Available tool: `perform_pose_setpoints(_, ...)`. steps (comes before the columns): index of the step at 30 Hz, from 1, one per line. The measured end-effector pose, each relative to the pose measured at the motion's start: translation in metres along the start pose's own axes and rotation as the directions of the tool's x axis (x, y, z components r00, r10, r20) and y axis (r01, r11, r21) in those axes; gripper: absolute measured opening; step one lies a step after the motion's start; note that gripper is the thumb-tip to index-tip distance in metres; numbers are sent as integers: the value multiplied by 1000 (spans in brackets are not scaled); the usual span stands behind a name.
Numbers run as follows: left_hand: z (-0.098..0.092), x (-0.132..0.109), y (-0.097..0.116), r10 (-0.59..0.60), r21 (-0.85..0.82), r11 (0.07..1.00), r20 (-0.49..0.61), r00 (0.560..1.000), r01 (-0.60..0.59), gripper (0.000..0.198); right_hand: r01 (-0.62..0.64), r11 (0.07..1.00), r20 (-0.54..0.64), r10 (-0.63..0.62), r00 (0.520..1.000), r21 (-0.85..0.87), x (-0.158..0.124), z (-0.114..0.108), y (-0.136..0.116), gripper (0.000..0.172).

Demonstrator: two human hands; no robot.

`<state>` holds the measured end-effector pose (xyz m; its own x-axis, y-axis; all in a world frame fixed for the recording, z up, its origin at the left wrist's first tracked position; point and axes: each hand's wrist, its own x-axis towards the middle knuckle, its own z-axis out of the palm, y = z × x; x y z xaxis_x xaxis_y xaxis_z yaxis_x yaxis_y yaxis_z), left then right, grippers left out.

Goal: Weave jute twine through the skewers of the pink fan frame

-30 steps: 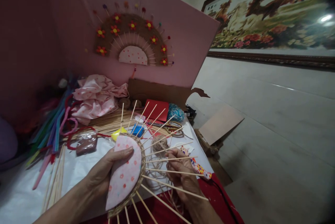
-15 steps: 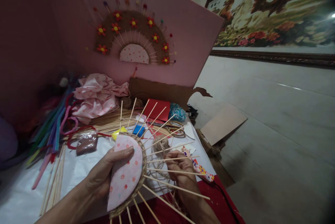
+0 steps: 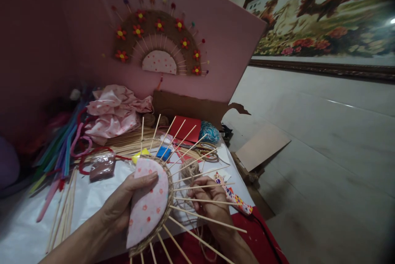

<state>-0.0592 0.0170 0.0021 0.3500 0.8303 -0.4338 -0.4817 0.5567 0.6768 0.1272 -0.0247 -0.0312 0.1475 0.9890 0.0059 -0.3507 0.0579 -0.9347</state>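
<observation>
A framed horse picture [image 3: 321,17] hangs at 2 o'clock on the pale wall [image 3: 327,116]. At 11 o'clock, a half-round decoration [image 3: 159,62] with red-and-yellow flowers is mounted on a pink board [image 3: 225,46]. Crumpled dotted fabric [image 3: 112,112] lies at 9 o'clock on the surface [image 3: 89,206], with pipe cleaners [image 3: 66,149] farther out. A brown packet [image 3: 102,168] in clear wrap sits at 8 o'clock. Blue-and-white yarn [image 3: 210,132] lies at 3 o'clock from a red sheet [image 3: 189,126]. Scissors [image 3: 208,145] and, farther out, a flower-patterned corded tool [image 3: 236,200] lie toward 5 o'clock.

No lettering can be read; the framed picture [image 3: 321,23] bears small dark marks [image 3: 254,5] (too tiny to decipher).
</observation>
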Motion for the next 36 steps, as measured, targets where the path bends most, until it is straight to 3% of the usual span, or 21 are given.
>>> perform_pose_setpoints(9, 4, -1, 1, 19, -12, 1000, -34, 999, -20, 13, 48, 999, 50, -48, 998, -8, 5, -5, 7, 23)
perform_pose_setpoints(17, 1, 2, 1, 48, 55, 997, -11, 999, -48, 14, 50, 999, 18, -50, 999, 0, 6, -5, 9, 23)
perform_pose_setpoints(36, 1, 0, 0, 38, 30, 999, -19, 999, -37, 9, 41, 998, -13, -42, 999, -57, 6, -3, 8, 24)
